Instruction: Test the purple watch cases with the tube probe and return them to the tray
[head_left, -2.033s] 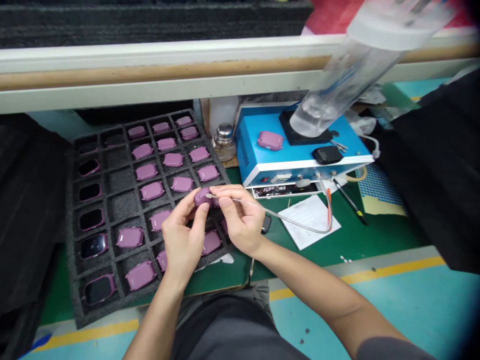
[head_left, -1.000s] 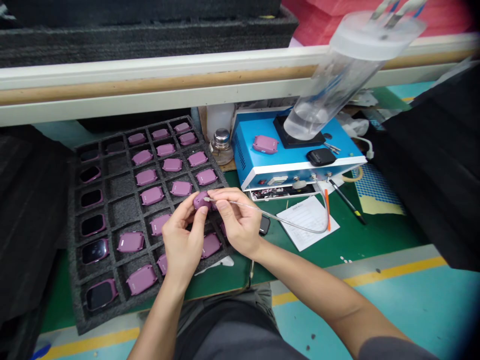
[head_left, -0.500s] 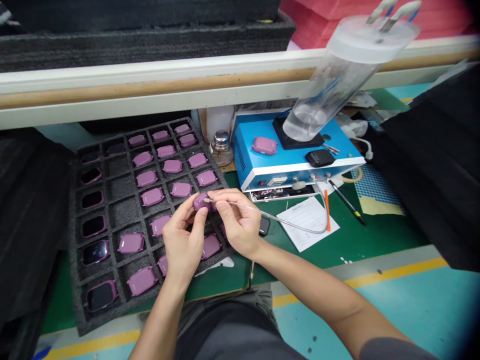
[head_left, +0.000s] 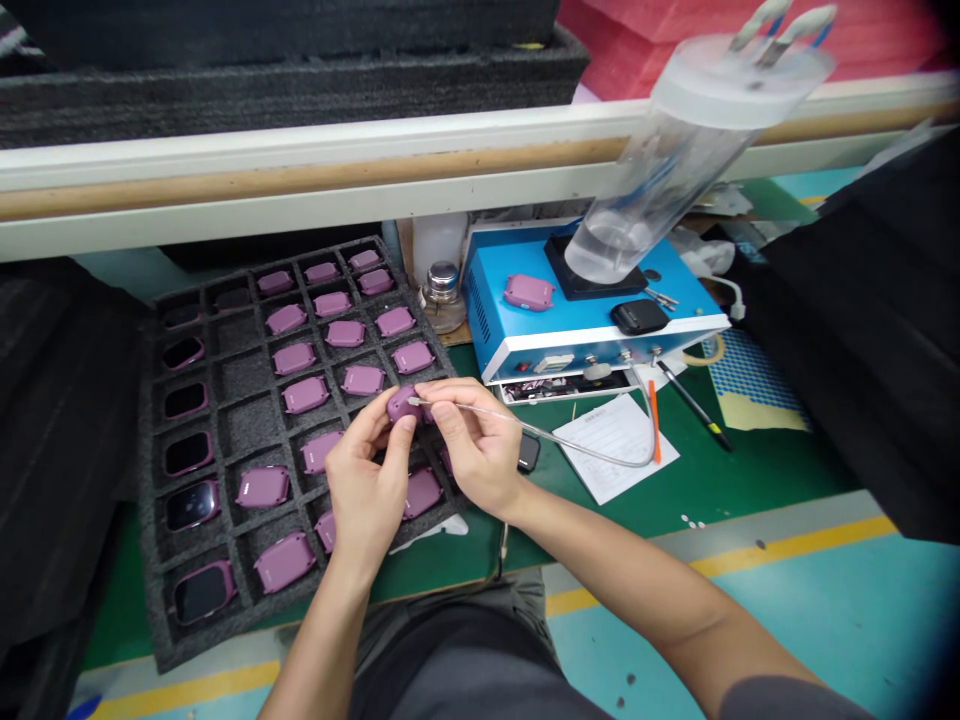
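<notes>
My left hand (head_left: pixel 366 470) is shut on a small purple smartwatch body (head_left: pixel 403 405), pinching it between thumb and fingers. My right hand (head_left: pixel 472 450) pinches a thin clear tube (head_left: pixel 540 428) with a metal tip, and the tip rests against the watch's edge. The point of contact is partly hidden by my fingers. Beneath my hands lies a dark grey foam tray (head_left: pixel 225 395) with a grid of cells. Several purple watches (head_left: pixel 304 395) sit in its cells, some face down and some showing dark screens.
A blue bench machine (head_left: pixel 495 300) holds a purple watch (head_left: pixel 529 292) and a black watch (head_left: pixel 639 317). A clear liquid-filled cylinder (head_left: pixel 660 170) hangs above it. A glass bottle (head_left: pixel 442 297), a paper sheet (head_left: pixel 615 440) and a pen (head_left: pixel 694 405) lie nearby on the green mat (head_left: pixel 750 480).
My hands keep the same hold on the watch and tube. The whole scene sits slightly differently in view, as the head camera has shifted a little.
</notes>
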